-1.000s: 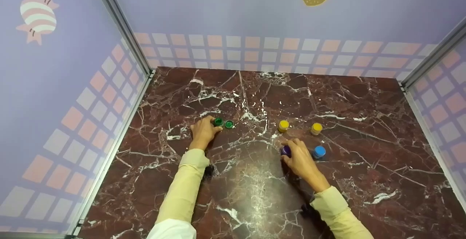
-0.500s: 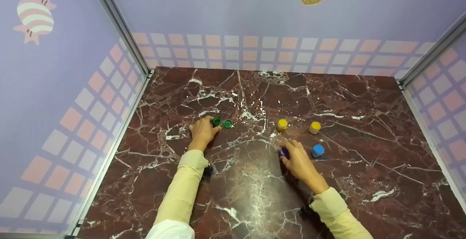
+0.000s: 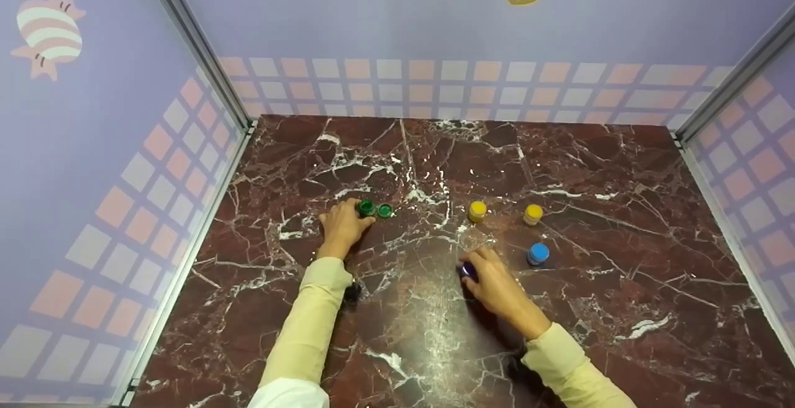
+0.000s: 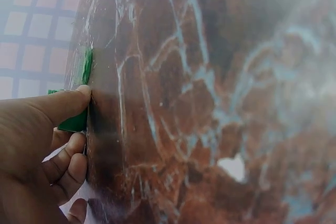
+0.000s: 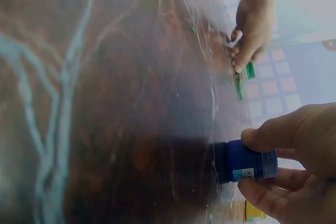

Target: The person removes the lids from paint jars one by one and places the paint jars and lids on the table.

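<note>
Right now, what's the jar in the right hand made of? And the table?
The jar looks like smooth plastic, maybe glass: its dark-blue side has a soft sheen. The table seems polished stone, or a stone print: white veins, bright glare.

Left forearm (image 3: 304,327) extended forward, left hand (image 3: 341,226) in a thumb-and-finger pinch; right forearm (image 3: 574,364) angled forward and inward, right hand (image 3: 500,287) gripping between thumb and bent fingers, less far forward than the left.
</note>
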`<state>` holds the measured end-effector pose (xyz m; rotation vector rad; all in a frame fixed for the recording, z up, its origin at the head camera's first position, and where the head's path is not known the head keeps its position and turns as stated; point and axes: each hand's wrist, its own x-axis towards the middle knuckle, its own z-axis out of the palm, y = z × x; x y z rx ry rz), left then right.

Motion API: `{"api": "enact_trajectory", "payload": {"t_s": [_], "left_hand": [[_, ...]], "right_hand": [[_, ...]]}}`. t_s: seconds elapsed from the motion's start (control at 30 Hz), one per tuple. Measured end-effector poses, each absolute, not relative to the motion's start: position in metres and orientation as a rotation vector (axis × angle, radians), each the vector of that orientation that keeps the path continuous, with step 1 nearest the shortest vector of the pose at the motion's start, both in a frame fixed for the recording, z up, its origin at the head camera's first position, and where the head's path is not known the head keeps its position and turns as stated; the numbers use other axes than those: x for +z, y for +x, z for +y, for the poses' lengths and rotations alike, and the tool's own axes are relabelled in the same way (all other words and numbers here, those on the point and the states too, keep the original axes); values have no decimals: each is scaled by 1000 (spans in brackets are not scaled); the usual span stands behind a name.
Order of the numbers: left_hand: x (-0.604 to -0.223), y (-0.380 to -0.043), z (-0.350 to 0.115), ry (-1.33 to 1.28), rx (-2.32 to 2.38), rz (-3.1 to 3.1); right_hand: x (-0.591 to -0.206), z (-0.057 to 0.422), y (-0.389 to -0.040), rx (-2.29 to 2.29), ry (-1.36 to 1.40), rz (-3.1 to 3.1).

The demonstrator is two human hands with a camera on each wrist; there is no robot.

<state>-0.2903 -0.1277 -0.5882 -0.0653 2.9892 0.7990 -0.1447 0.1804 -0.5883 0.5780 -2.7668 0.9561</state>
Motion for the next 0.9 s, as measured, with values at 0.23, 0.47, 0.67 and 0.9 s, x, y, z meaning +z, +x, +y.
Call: {"api": "enact_trajectory", "payload": {"t_s": [0.23, 0.47, 0.67, 0.9], "left_hand": [[-585, -283, -126, -42, 810, 2979], [-579, -267, -126, -45, 788, 2951], [-573, -249, -122, -18, 855, 2995], [-567, -223, -111, 130, 939, 3007]], "right_hand": [[-589, 179, -143, 918, 661, -2740], [-589, 180, -140, 927, 719, -2746], [-587, 177, -138, 951, 740, -2771], [-583, 172, -135, 1009, 751, -2805]]}}
